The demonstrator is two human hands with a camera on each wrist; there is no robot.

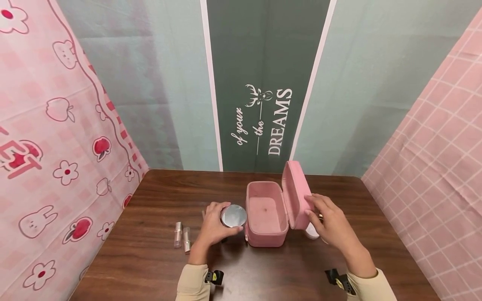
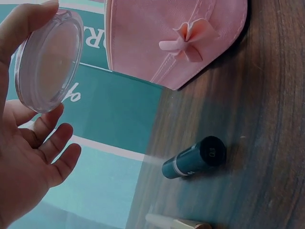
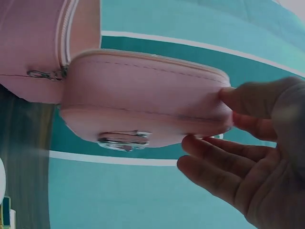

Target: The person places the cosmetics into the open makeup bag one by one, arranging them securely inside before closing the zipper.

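Note:
My left hand (image 1: 212,228) pinches a round, flat makeup compact (image 1: 234,216) by its edge, just left of a pink cosmetic case (image 1: 266,241). In the left wrist view the compact (image 2: 52,67) has a clear rim and a beige face, and the thumb and fingers hold opposite edges. The case stands unzipped, its pink lining showing. With my right hand (image 1: 333,223) I grip the free edge of its raised lid (image 1: 304,188), thumb on one side and fingers on the other. A metal buckle (image 3: 125,139) sits on the lid's outside in the right wrist view.
Two clear-and-gold lipstick tubes (image 1: 178,235) lie left of my left hand. A dark green tube (image 2: 193,158) lies on the wooden table (image 1: 150,276) near the case's bow. Behind the lid is a white round item (image 1: 312,232), partly hidden. Printed cloths hang around the table.

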